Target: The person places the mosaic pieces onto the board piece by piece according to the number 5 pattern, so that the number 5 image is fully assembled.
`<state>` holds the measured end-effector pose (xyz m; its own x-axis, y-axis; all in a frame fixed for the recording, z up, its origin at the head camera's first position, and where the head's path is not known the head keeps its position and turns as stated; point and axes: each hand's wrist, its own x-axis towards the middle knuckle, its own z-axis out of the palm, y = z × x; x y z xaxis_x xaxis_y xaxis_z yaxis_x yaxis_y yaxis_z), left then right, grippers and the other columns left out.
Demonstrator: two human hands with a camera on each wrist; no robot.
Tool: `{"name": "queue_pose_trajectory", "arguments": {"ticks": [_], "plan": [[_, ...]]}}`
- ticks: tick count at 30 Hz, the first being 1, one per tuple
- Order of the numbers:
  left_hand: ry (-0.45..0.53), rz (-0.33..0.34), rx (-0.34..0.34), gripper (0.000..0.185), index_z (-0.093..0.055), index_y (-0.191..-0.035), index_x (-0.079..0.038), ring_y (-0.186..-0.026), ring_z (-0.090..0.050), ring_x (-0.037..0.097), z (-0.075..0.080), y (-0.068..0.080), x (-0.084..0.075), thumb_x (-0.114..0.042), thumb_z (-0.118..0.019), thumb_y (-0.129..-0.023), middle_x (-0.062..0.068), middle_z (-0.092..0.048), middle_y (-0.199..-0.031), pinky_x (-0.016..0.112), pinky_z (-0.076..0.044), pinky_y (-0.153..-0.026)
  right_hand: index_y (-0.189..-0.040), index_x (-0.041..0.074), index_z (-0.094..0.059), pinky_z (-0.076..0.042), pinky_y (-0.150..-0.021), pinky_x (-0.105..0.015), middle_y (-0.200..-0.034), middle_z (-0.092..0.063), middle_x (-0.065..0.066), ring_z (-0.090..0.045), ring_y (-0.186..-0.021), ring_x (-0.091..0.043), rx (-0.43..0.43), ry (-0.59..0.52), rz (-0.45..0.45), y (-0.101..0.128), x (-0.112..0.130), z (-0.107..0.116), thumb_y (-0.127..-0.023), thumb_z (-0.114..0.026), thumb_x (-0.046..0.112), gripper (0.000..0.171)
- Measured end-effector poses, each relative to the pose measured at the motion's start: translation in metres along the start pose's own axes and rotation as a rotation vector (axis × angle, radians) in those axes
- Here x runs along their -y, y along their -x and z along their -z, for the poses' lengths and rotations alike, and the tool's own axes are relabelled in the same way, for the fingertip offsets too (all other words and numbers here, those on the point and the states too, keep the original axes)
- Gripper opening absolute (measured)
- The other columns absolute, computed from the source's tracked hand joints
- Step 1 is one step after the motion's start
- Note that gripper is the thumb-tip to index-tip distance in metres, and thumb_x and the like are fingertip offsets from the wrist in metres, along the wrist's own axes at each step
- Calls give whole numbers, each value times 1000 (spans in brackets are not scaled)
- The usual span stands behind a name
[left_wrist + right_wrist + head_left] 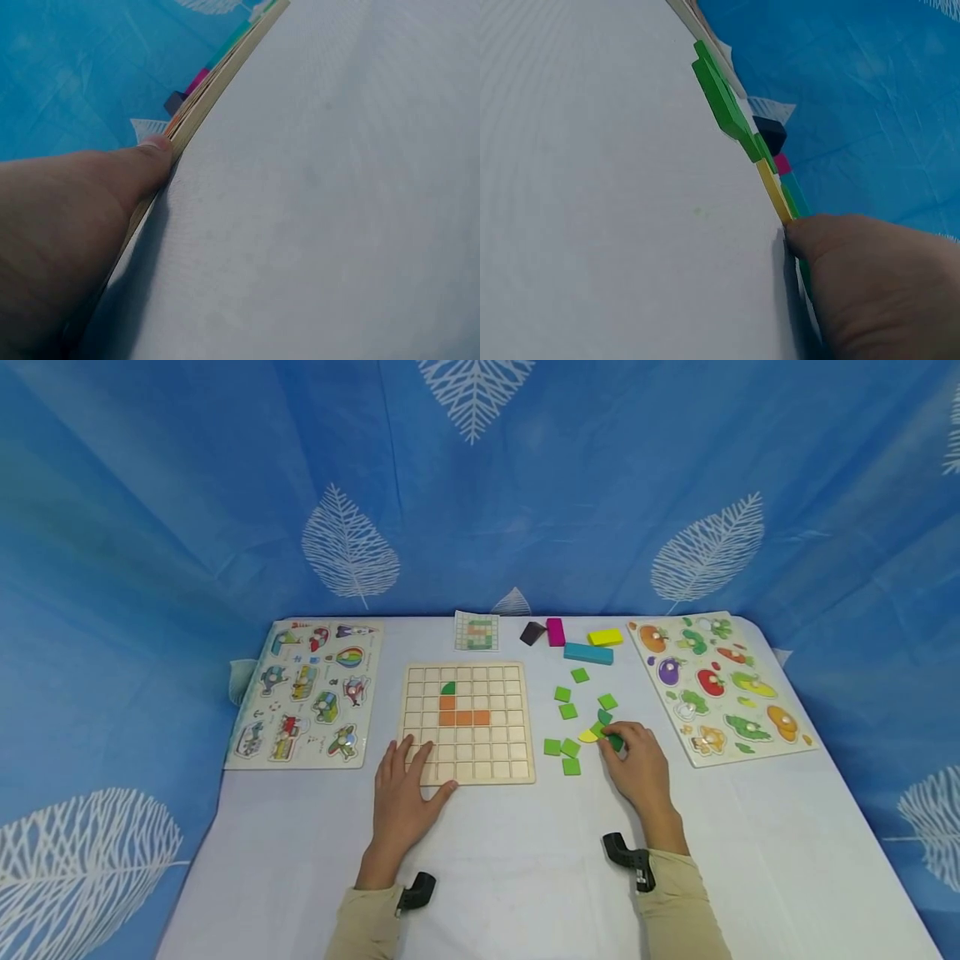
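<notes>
A wooden grid board (468, 768) lies on the table with a dark green quarter-round tile (448, 688) and several orange tiles (465, 718) set in its squares. My left hand (405, 802) rests on the board's lower left corner, fingers spread and thumb along the near edge. Right of the board, my right hand (640, 770) has thumb and fingers curled at a dark green piece (616, 742), pinching it. A yellow piece (587, 736) and a light green tile (597, 727) lie beside those fingertips. In the right wrist view the thumb (817, 229) partly hides the pieces.
Several light green square tiles (572, 767) lie loose between board and right hand. Behind them are blue (588, 653), yellow (605, 637), magenta (555, 632) and black (532, 633) blocks. A pattern card (476, 632) lies behind the board. Picture puzzles flank it, vehicles (303, 693) left, vegetables (720, 689) right.
</notes>
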<state>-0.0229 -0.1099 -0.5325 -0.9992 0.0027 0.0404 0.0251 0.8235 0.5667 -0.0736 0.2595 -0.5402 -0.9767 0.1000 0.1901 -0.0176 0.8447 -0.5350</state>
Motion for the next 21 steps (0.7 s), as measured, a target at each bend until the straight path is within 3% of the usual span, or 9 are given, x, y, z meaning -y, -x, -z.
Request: {"name": "queue_pose_trajectory", "arguments": {"ticks": [15, 21], "plan": [[-8, -26, -34, 77, -51, -149, -12, -153, -20, 46, 0, 1, -1, -47, -78, -86, 21, -32, -162, 67, -21, -120, -108, 3, -68, -50, -97, -56, -120, -67, -19, -60, -115, -39, -19, 32, 36, 3, 3, 3, -95, -69, 15, 17], [0, -23, -39, 76, -51, -149, -12, -153, -20, 46, 0, 2, -2, -47, -78, -86, 21, -32, -162, 67, -20, -121, -105, 5, -67, -52, -94, -54, -116, -67, -17, -62, -111, -38, -55, 1, 145, -16, 28, 6, -93, -70, 12, 14]]}}
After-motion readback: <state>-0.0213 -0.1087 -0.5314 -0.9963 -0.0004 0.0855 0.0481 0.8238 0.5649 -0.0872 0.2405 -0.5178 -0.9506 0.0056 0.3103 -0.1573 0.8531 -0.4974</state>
